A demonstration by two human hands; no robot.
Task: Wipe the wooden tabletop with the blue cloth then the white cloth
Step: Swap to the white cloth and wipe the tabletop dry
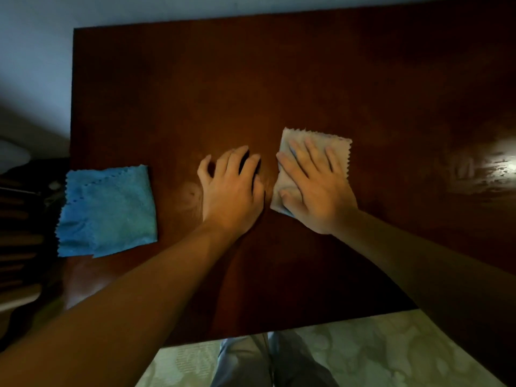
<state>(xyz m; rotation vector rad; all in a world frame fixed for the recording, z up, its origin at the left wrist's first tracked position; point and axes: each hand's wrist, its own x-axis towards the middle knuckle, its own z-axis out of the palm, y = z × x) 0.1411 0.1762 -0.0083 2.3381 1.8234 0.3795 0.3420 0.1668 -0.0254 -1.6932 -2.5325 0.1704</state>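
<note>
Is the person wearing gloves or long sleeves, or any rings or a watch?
No gloves: the left hand and the right hand are both bare. No sleeves show either, so both forearms are uncovered as far as the picture's edge. I see no watch or bracelet on either wrist, and no rings on the fingers, though the light is dim. Below the table edge, light grey-blue trousers show.

Dim, soft frame; glare on tabletop [485, 169]
</note>
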